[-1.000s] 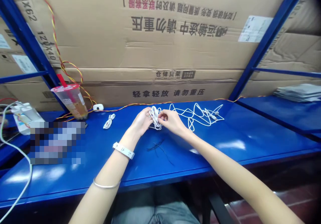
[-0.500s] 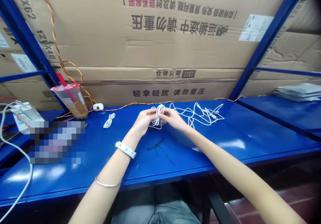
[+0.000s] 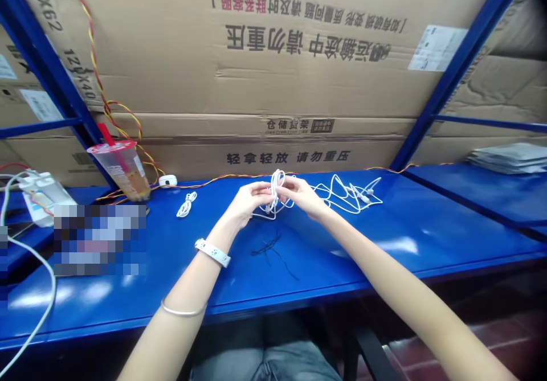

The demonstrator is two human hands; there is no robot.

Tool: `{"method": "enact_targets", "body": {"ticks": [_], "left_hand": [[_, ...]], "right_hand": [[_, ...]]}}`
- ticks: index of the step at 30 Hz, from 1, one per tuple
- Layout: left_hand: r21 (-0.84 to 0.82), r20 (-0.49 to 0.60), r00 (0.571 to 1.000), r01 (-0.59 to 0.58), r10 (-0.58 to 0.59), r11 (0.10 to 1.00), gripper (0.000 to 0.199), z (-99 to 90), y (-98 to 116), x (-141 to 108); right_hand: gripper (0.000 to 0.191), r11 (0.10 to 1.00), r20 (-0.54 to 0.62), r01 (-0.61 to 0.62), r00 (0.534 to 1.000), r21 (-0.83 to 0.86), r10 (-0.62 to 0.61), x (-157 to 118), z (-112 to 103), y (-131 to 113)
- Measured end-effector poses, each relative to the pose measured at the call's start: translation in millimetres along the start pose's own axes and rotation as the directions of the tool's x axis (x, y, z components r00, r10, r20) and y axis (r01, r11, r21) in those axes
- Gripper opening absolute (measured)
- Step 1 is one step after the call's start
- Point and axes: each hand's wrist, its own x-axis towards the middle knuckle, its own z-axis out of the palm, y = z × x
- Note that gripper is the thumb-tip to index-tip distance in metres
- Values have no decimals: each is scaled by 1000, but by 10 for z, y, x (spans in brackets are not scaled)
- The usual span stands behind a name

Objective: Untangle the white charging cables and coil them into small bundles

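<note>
A looped white cable (image 3: 277, 184) is held upright between my two hands, above the blue tabletop (image 3: 307, 267). My left hand (image 3: 248, 201) pinches the loops from the left, with thumb and fingers closed on them. From the right, my right hand (image 3: 301, 196) has its fingers on the same loops. More white cable (image 3: 348, 196) lies in loose tangles beyond and to the right of my hands. A small coiled white cable (image 3: 187, 204) rests on the left. Thin black ties (image 3: 268, 247) lie in front of my hands.
On the left stand a drink cup (image 3: 122, 170) with a red straw, a white case (image 3: 167, 181), a blurred flat item (image 3: 100, 238) and a white power adapter (image 3: 47, 199). Large cardboard (image 3: 256, 96) backs the table; flat packets (image 3: 508, 158) lie far right.
The held loops have shifted slightly right and up and now look narrower. My right hand has moved a little to the right, with its fingers bent round the cable.
</note>
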Motion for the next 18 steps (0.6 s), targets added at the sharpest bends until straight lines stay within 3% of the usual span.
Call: {"method": "enact_targets", "body": {"ticks": [4,8,13,18], "left_hand": [[-106,-2,997,74,-75,992,43,-80,14,28],[-140,-138,984,95,-114,986,33,-221,37,61],[-142,-419,900,66,-121,988,21,-389,44,115],[-110,-543,830,80,-127,991,17,-527,39,159]], "right_hand": [[29,998,-56,-11,998,-65,7,39,-158,-34],[28,999,-283,-32,959,-42,19,65,-558,-99],[20,993,-598,-102,793,62,119,-61,-1270,-75],[11,948,-758,-317,614,16,219,-421,-1911,102]]}}
